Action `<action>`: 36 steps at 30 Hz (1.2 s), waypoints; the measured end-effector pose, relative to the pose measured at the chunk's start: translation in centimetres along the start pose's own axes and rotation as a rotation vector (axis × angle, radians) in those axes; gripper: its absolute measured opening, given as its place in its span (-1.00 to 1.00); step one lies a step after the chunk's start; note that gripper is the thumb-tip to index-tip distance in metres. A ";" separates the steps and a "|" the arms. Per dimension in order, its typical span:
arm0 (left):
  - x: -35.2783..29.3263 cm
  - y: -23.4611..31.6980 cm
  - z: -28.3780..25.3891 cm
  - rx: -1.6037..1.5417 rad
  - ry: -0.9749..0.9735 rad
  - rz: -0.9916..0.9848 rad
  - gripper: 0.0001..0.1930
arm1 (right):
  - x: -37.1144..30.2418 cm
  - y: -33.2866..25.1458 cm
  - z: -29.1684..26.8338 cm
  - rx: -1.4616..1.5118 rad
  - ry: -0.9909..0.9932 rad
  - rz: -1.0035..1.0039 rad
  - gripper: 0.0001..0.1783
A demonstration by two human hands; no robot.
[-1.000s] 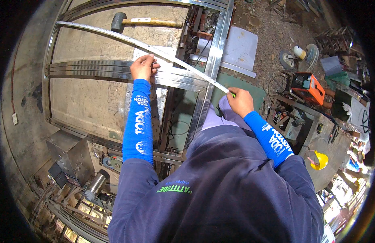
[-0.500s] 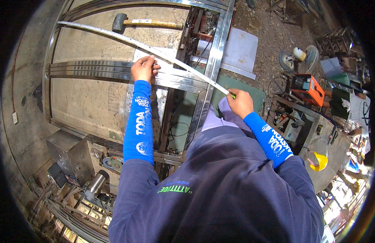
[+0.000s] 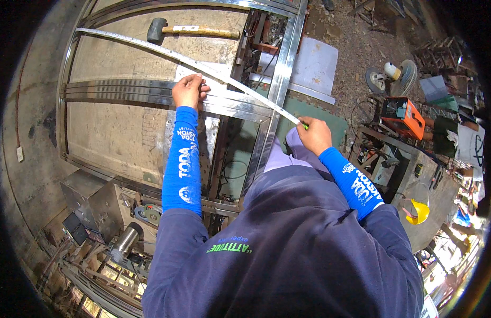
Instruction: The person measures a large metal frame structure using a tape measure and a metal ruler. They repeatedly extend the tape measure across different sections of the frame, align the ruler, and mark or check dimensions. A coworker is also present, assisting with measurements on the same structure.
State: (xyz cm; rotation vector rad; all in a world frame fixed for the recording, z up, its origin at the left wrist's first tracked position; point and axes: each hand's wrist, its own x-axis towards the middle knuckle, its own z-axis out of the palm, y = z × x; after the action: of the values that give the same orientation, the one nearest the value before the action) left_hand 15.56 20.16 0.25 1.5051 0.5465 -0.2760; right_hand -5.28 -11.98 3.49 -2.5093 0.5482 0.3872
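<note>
Long white measuring tape [image 3: 168, 52] slants across my shiny steel frame [image 3: 283, 74]!
My right hand [image 3: 315, 133] grips its bright-green end [image 3: 305, 127]; my curled left hand [image 3: 187, 93] is by its middle, pinching or loose, I can't tell.

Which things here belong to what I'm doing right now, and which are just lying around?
In use:
- white measuring tape, its near end in your right hand
- shiny metal frame the tape crosses, with your left hand over it

Apparently just lying around:
- mallet
- orange-sided machine
- fan
</note>
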 end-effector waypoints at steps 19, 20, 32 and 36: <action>-0.4 0.1 0.0 0.011 -0.007 0.024 -0.76 | 0.2 0.2 -0.2 -0.014 -0.005 -0.014 -0.62; -0.4 -0.1 0.0 0.030 -0.010 0.031 -0.76 | 0.2 0.3 -0.1 -0.020 -0.015 -0.006 -0.62; -0.7 -2.4 -0.8 -0.016 -0.136 0.166 -0.57 | 0.1 -0.2 -0.8 0.455 -0.006 -0.175 -0.59; -2.5 -2.4 -0.8 -0.152 -0.182 0.191 -0.33 | 0.5 -1.1 -1.2 0.349 -0.089 -0.160 -0.52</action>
State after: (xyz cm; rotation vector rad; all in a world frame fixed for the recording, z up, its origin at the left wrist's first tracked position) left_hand 12.10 20.45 -0.60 1.3580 0.2702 -0.2152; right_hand -4.20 -11.98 4.77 -2.1702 0.3425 0.3104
